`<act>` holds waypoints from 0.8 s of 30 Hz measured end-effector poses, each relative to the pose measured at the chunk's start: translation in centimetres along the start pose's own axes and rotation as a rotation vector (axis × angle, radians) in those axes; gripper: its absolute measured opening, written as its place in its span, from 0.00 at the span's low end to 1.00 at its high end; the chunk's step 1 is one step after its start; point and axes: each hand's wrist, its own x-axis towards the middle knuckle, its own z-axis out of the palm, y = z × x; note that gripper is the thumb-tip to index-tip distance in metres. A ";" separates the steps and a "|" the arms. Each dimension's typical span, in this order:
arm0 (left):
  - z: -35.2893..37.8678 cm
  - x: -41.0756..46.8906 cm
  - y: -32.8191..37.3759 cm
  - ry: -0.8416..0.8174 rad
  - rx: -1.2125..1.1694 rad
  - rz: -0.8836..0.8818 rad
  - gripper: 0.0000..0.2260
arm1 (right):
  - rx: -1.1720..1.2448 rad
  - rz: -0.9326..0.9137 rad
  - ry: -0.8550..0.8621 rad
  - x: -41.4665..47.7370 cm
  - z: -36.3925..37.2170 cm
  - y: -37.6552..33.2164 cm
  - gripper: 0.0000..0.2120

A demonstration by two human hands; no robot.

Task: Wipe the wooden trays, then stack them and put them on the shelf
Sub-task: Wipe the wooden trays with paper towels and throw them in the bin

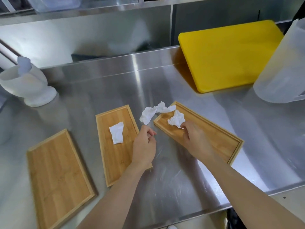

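Note:
Three wooden trays lie on the steel counter: a left tray [59, 176], a middle tray [113, 156] and a right tray [219, 134] turned at an angle. A small white tissue piece [117, 133] rests on the middle tray. My left hand [145, 146] pinches the lower end of a long crumpled white tissue [151, 114] that stretches up over the gap between the middle and right trays. Over the right tray, my right hand [194, 139] pinches a second crumpled wad of tissue [176, 119]. Whether the two pieces are joined I cannot tell.
A yellow cutting board [231, 57] leans against the back wall at the right. A translucent plastic jug [283, 66] stands at the far right. A white mortar with pestle [28, 85] sits at the left. A steel shelf [99, 9] runs above the counter.

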 end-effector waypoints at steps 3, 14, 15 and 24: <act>0.0 1.1 0.8 0.018 -0.010 -0.002 0.10 | -0.068 0.052 0.038 1.8 0.1 0.4 0.11; 0.8 6.5 0.9 0.158 0.330 0.048 0.24 | -0.198 0.214 0.001 6.8 2.1 0.6 0.30; 0.7 7.0 0.7 0.138 0.368 0.034 0.25 | -0.193 0.232 -0.015 6.9 2.4 0.6 0.30; 1.7 10.5 0.0 -0.129 0.684 0.036 0.23 | -0.232 0.216 -0.152 7.1 2.5 1.1 0.20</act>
